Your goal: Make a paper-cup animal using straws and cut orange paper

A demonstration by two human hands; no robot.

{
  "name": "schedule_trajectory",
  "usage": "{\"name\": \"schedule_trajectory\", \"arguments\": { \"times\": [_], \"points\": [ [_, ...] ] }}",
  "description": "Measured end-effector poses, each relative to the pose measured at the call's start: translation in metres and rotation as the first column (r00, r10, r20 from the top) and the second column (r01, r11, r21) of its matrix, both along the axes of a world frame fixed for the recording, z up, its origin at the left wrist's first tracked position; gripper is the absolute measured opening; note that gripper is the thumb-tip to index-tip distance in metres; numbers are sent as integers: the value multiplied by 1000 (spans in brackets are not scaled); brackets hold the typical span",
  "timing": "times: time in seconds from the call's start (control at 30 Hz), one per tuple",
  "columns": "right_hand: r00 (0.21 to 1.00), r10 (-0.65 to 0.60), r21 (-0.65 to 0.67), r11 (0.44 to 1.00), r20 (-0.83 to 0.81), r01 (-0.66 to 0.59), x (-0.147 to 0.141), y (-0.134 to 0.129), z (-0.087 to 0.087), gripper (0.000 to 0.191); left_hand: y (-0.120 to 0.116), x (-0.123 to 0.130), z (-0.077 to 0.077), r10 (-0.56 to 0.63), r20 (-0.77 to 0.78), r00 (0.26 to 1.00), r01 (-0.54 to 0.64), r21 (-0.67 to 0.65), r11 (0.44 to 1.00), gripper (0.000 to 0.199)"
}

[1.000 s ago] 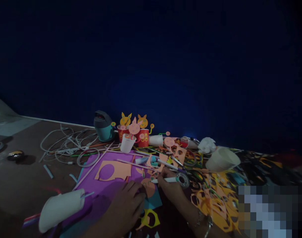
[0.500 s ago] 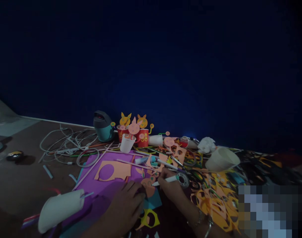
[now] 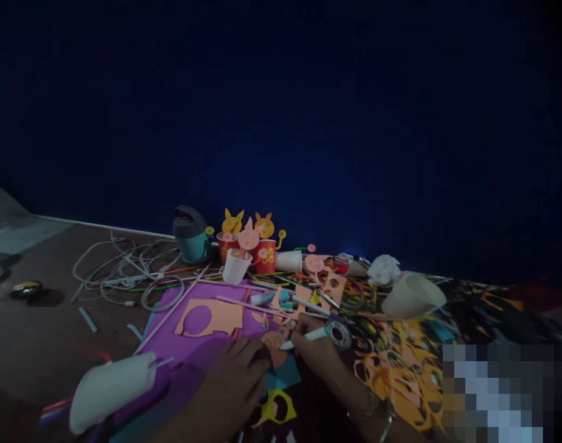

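Head-worn view, downward (fairly close)

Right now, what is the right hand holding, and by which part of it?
The right hand holds a white marker pen by its barrel, with the fingers closed around it partway along and the tip pointing left.

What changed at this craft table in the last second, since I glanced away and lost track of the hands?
The right hand has tipped the white marker down, its tip now lower and closer to the peach paper cutout. Nothing was visibly picked up or let go. The left hand stayed beside the cutout, and the purple sheet and red paper cups stayed where they were.
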State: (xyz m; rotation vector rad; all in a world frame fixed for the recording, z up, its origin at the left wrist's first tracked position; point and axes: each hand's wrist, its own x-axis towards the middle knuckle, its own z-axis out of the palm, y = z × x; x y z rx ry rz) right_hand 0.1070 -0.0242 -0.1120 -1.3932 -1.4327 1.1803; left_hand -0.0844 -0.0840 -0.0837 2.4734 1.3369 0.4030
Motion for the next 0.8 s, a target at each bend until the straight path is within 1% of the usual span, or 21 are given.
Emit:
{"name": "schedule_trajectory", "arguments": {
  "times": [0.23, 0.37, 0.43, 0.6, 0.7, 0.8],
  "points": [
    [999, 33, 28, 999, -3, -33, 1, 0, -1, 19, 0, 0, 1, -7, -15, 1000, 7, -3, 1000, 17],
    [999, 13, 44, 999, -30, -11, 0, 1, -1, 22, 1, -1, 1, -11, -12, 1000, 11, 0, 1000, 17],
    [998, 3, 43, 999, -62, 0, 0, 2, -1, 25, 1, -1, 1, -13, -12, 1000, 12, -7, 1000, 17],
    [975, -42, 9, 999, -218, 45, 0, 2, 0, 32, 1, -1, -2, 7, -18, 1000, -7, 9, 1000, 23],
    [969, -38, -1, 999, -242, 39, -2, 1, 0, 32, 1, -2, -4, 10, -33, 999, -9, 33, 999, 26],
    [972, 12, 45, 999, -233, -2, -2, 1, -1, 27, 0, -2, -4, 7, -34, 999, -5, 66, 998, 29]
  ]
}}
